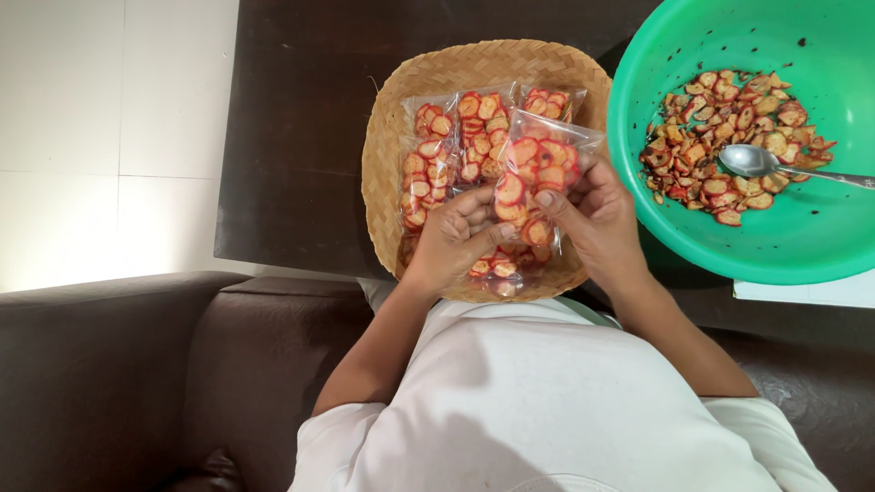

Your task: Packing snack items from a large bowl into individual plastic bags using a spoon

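Two hands meet over the woven tray [387, 137] on the dark table [292, 128]: your left hand [451, 239] and right hand [592, 214] both pinch one clear bag of red-edged dried slices [533, 173], which you hold tilted just above the tray's near half. Your left grip is clenched on the bag's lower edge, thumb pressing across the plastic, while your right grip grasps its side, forefinger laid along the front. Under and behind this bag, several filled bags [460, 137] already lie side by side in the tray, touching one another. To your right, well clear of your hands, the green bowl [820, 246] holds a loose heap of the same slices [729, 137], with a metal spoon [761, 162] resting on top, its handle pointing right. A white sheet [811, 292] peeks out beneath the bowl's near rim. Judging from this, you are at the stage of closing or smoothing a filled bag; whether its mouth is already sealed cannot be told. The next move likely calls for a firm, even pinch along the open edge, keeping the slices away from the seam, then a gentle lay-down beside the others without crushing the brittle pieces.
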